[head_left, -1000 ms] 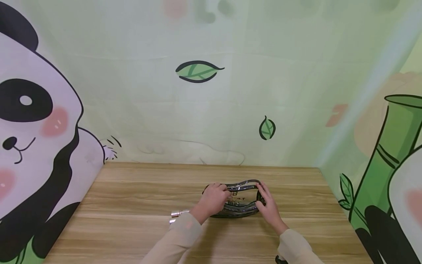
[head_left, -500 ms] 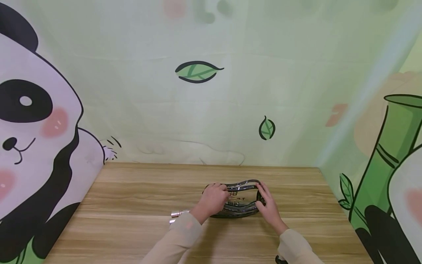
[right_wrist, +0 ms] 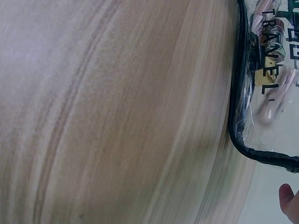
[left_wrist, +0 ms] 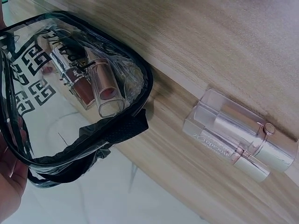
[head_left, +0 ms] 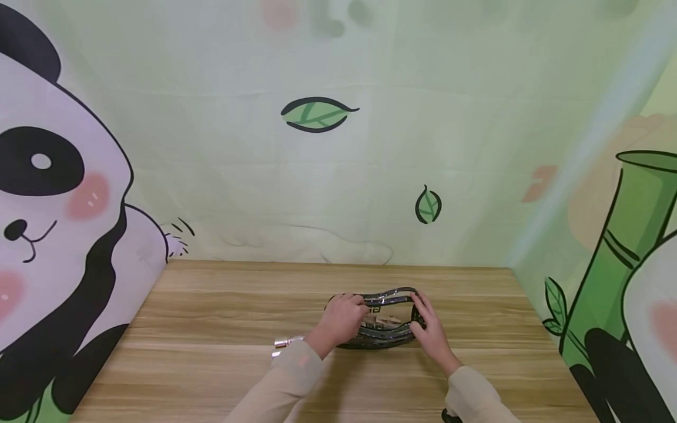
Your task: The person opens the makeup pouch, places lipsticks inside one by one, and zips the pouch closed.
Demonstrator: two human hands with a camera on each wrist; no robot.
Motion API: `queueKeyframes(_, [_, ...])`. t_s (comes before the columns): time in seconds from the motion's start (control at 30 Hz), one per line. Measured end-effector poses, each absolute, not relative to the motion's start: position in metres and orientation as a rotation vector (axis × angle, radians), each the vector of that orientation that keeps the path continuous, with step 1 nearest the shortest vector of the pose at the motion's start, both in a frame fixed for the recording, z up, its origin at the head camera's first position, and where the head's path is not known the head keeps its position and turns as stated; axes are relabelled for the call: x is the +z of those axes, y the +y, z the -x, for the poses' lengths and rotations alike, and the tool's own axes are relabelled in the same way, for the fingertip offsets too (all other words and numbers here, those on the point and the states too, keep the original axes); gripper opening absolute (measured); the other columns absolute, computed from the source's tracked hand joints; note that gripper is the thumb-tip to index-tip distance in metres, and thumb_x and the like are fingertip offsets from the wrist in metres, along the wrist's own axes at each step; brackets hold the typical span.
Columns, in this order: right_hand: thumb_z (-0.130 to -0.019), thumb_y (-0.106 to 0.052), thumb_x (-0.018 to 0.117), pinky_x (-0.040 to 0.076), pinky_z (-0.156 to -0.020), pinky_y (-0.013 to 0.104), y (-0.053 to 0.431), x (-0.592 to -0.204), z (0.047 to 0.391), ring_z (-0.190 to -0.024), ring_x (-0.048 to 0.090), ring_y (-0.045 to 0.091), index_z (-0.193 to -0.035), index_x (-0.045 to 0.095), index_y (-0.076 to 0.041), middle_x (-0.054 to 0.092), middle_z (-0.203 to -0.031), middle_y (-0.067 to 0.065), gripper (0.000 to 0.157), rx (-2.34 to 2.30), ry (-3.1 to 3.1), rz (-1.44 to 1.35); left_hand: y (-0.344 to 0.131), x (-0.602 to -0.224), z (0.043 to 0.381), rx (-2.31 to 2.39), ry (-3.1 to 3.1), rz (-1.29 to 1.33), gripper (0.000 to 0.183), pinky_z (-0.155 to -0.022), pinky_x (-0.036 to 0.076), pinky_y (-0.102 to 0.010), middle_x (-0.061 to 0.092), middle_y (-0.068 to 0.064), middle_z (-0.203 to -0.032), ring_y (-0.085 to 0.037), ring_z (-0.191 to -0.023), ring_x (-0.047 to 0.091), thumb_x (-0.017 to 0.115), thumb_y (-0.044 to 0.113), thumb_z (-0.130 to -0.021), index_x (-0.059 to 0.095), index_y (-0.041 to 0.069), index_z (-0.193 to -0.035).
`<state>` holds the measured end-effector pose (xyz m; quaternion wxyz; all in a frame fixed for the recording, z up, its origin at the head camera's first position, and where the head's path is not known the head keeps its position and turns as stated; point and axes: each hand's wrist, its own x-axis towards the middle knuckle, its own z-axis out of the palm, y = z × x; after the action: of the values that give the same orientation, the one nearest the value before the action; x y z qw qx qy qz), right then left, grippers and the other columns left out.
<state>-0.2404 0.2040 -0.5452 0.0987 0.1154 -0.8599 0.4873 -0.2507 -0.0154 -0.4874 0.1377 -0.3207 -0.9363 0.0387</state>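
In the head view a clear zippered cosmetic bag [head_left: 388, 335] with black piping lies in the middle of the table. My left hand [head_left: 341, 320] grips its left part, and my right hand [head_left: 431, 329] holds the right end, thumb near me and fingers on the far edge. Through the bag's clear wall in the left wrist view, several lip tubes [left_wrist: 107, 86] show beside black printing. The right wrist view catches the bag's piped edge [right_wrist: 237, 112], the word TRAVEL and a fingertip of the right hand [right_wrist: 289, 203].
Left of the bag, two clear-and-pink lip tubes [left_wrist: 243, 133] lie side by side on the wooden table [head_left: 211, 329]; one has white lettering. Behind the table hangs a pale green backdrop [head_left: 238, 176] with panda and bamboo drawings. A small black object [head_left: 451, 416] shows under the right sleeve.
Both hands and the bag stay nearly where they were. Inside the bag, a pinkish item now shows in the opening between the hands, and the visible printing looks different.
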Motion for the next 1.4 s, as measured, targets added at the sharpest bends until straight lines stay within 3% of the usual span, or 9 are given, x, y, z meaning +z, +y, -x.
queueKeyframes(0.37, [-0.077, 0.004, 0.046, 0.034, -0.080, 0.036, 0.203, -0.542, 0.239, -0.129, 0.026, 0.038, -0.136, 0.033, -0.007, 0.021, -0.145, 0.016, 0.062, 1.397, -2.555, -0.324, -0.023, -0.490, 0.252, -0.009, -2.587, 0.998, 0.013, -0.067, 0.047, -0.023, 0.062, 0.006, -0.091, -0.011, -0.081, 0.056, 0.056, 0.017, -0.082, 0.067, 0.020, -0.088])
queueKeyframes(0.6, [-0.075, 0.007, 0.043, 0.035, -0.082, 0.042, 0.192, -0.512, 0.224, -0.126, 0.026, 0.045, -0.133, 0.034, 0.004, 0.023, -0.141, 0.025, 0.059, 1.411, -2.537, -0.329, -0.038, -0.493, 0.253, -0.219, -2.428, 1.041, 0.012, -0.078, 0.048, -0.026, 0.063, 0.003, -0.092, -0.013, -0.087, 0.058, 0.061, 0.015, -0.077, 0.067, 0.017, -0.088])
queueKeyframes(0.87, [-0.075, 0.009, 0.044, 0.036, -0.083, 0.044, 0.194, -0.518, 0.226, -0.126, 0.026, 0.044, -0.133, 0.035, 0.004, 0.023, -0.141, 0.025, 0.058, 1.405, -2.531, -0.334, -0.056, -0.498, 0.254, -0.303, -2.342, 1.008, 0.018, -0.078, 0.049, -0.028, 0.063, -0.001, -0.096, -0.015, -0.089, 0.059, 0.064, 0.015, -0.077, 0.067, 0.013, -0.094])
queueKeyframes(1.13, [-0.077, 0.004, 0.046, 0.037, -0.087, 0.046, 0.205, -0.546, 0.241, -0.128, 0.026, 0.040, -0.136, 0.034, -0.006, 0.022, -0.144, 0.018, 0.061, 1.377, -2.544, -0.348, -0.076, -0.502, 0.252, -0.367, -2.322, 0.970, 0.027, -0.078, 0.049, -0.033, 0.062, -0.005, -0.099, -0.018, -0.090, 0.059, 0.066, 0.016, -0.076, 0.064, 0.010, -0.102])
queueKeyframes(1.4, [-0.077, 0.000, 0.044, 0.038, -0.085, 0.044, 0.206, -0.550, 0.242, -0.128, 0.026, 0.039, -0.136, 0.033, -0.008, 0.021, -0.144, 0.017, 0.061, 1.391, -2.529, -0.348, -0.099, -0.506, 0.246, -0.321, -2.483, 0.889, 0.045, -0.090, 0.045, -0.037, 0.056, -0.010, -0.119, -0.024, -0.103, 0.057, 0.062, 0.025, -0.081, 0.052, 0.011, -0.123])
